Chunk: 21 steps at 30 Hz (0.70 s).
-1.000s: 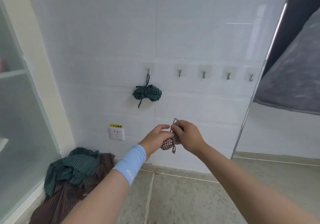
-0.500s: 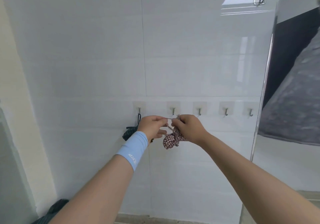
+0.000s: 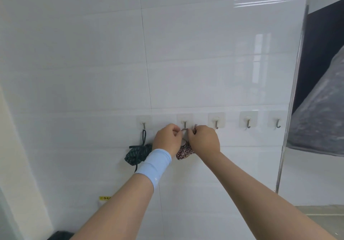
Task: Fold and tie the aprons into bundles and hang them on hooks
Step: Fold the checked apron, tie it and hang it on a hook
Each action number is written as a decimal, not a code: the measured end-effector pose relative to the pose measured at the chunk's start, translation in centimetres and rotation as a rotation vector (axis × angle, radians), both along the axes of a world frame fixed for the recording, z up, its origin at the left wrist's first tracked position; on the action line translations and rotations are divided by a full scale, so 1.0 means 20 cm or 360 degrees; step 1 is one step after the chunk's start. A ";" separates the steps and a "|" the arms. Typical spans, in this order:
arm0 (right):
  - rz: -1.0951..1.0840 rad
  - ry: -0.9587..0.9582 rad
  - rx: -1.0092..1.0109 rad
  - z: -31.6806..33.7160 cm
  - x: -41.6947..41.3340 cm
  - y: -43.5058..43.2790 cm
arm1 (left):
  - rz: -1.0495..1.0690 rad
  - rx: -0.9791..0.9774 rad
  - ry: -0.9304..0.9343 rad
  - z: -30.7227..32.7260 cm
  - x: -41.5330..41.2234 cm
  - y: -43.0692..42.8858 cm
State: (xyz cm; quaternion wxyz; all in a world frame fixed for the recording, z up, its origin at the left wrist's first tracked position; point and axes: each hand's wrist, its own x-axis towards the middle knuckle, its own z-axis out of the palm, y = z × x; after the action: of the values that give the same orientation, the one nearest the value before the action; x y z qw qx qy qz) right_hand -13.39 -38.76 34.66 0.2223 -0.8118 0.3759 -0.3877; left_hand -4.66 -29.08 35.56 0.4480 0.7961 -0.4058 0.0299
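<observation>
A red-patterned apron bundle (image 3: 184, 152) hangs below my two hands, right under the second hook (image 3: 184, 125) of a row on the white tiled wall. My left hand (image 3: 167, 139) and my right hand (image 3: 203, 140) each pinch the bundle's string loop, holding it stretched at the tip of that hook. A green striped apron bundle (image 3: 137, 153) hangs by its dark string from the first hook (image 3: 143, 125), partly hidden behind my left wrist.
Three bare hooks (image 3: 216, 124) (image 3: 248, 124) (image 3: 278, 123) follow to the right. A metal edge strip (image 3: 290, 109) ends the wall on the right. A wall socket with a yellow label (image 3: 104, 198) peeks out beside my left forearm. Dark cloth (image 3: 59, 235) lies low on the floor.
Both hands rose with the red bundle from waist height up to the second hook. The view tilted upward and closer to the wall; the apron pile on the floor dropped nearly out of sight.
</observation>
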 end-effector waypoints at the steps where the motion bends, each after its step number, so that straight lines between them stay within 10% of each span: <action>1: 0.0014 0.0000 0.0005 -0.03 0.00 0.00 | -0.0073 0.0009 -0.0017 -0.04 0.00 0.02; 9: 0.0241 0.0035 -0.0014 -0.18 -0.06 0.04 | -0.0410 0.0397 -0.0398 -0.27 0.01 0.04; 21: 0.0483 0.0163 0.0196 -0.40 -0.20 0.11 | -0.0255 0.0380 0.0074 -0.38 -0.08 0.19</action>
State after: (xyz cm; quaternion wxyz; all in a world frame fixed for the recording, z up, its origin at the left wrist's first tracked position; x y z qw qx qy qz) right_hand -17.42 -36.53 26.65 0.3081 -0.8628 0.2828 -0.2840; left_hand -6.19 -25.31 28.00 0.3604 0.8092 -0.4582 -0.0729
